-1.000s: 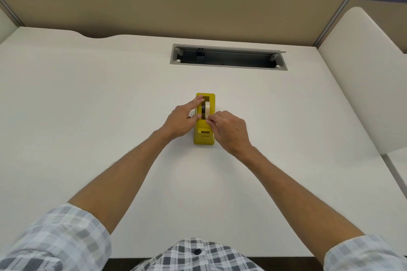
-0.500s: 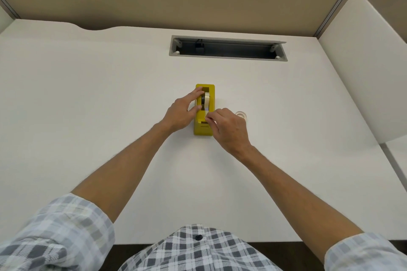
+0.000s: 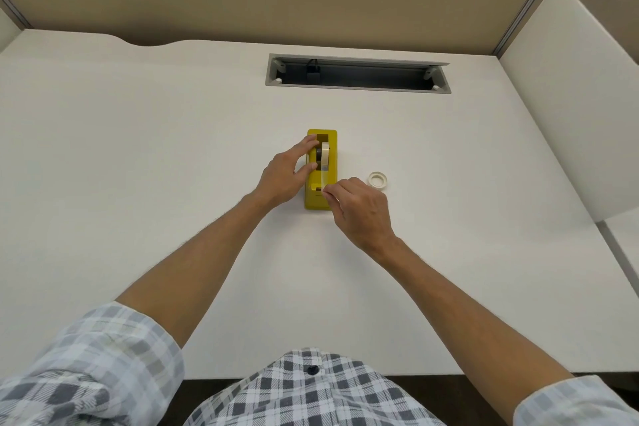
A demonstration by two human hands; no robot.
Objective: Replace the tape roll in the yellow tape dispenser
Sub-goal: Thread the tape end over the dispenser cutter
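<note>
The yellow tape dispenser [image 3: 330,173] stands in the middle of the white desk [image 3: 138,149]. A cream tape roll [image 3: 324,156] sits upright in its slot. My left hand [image 3: 287,175] grips the dispenser's left side, thumb and forefinger on the body beside the roll. My right hand [image 3: 358,207] pinches the free end of the tape strip [image 3: 324,181], which runs from the roll down to the dispenser's near end by the cutter. A small, nearly bare tape core [image 3: 377,180] lies flat on the desk just right of the dispenser.
A grey cable slot [image 3: 358,74] is sunk into the desk behind the dispenser. Beige partition panels close the back, and a white side panel [image 3: 567,107] rises on the right. The desk's front edge is close to my body.
My right hand has drawn the tape end from the roll toward the dispenser's near end. With the hand lower, the spare core on the right came into view. The left hand stays on the dispenser.
</note>
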